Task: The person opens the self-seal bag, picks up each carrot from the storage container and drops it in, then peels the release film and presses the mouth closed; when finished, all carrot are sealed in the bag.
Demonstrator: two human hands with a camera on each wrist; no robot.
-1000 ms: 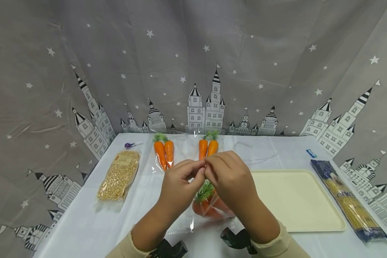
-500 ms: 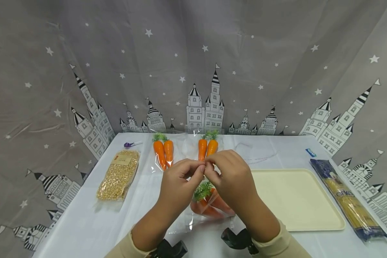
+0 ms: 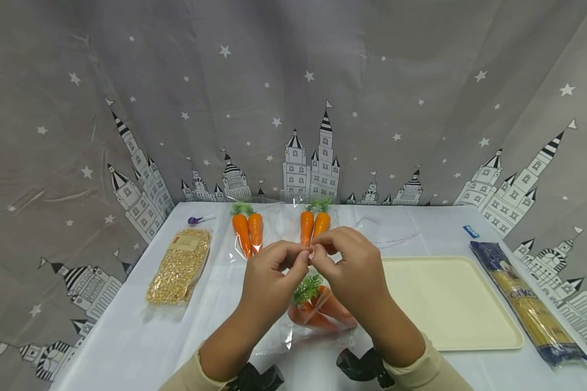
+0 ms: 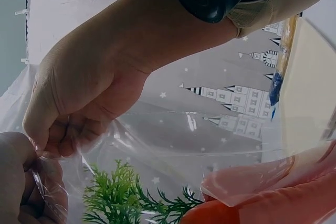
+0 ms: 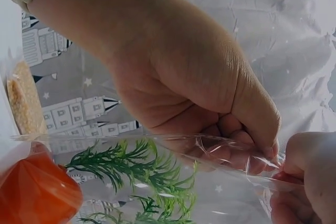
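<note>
— What's at frame centre?
— The left hand (image 3: 269,277) and right hand (image 3: 354,271), fingers (image 5: 257,129) pinching the mouth of a clear bag of carrots (image 3: 318,312) lifted just above the bench (image 3: 127,347).
— Further right?
— A cream tray (image 3: 450,301).

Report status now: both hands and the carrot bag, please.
Left hand and right hand both pinch the top edge of the clear carrot bag. Bag partly lifted above table. Nothing in the way.
</note>
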